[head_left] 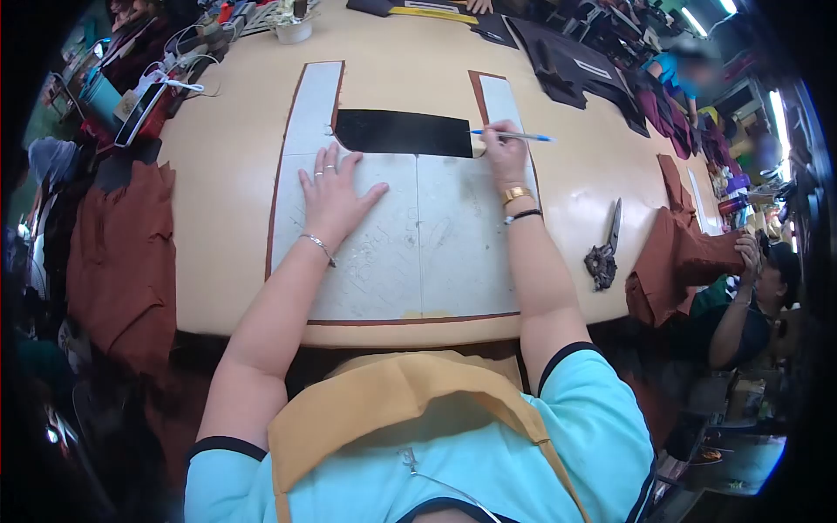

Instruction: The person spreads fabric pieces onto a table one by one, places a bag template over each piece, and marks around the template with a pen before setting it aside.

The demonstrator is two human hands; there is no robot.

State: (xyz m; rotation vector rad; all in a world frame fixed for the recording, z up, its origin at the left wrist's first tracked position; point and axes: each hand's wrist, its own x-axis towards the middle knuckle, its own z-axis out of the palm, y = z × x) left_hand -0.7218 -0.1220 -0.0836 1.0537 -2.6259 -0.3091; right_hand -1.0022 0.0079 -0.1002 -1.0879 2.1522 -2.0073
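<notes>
A large white pattern board (384, 253) lies over brown material (401, 322) that shows along its edges. Two strips of the board extend away from me, with a black piece (403, 132) between them. My left hand (336, 192) rests flat on the board's upper left, fingers spread. At the right end of the black piece, my right hand (504, 155) holds a blue-and-white pen (527, 137), one end pointing left toward the black piece's edge. Whether that end touches anything is too small to tell.
Scissors with wrapped handles (603, 253) lie right of the board. Brown cloth (122, 261) hangs over the table's left edge. Dark pieces (567, 65) lie at the back right. A co-worker's hand (747, 253) holds brown material (689, 261) at the right. A white cup (294, 31) stands at the back.
</notes>
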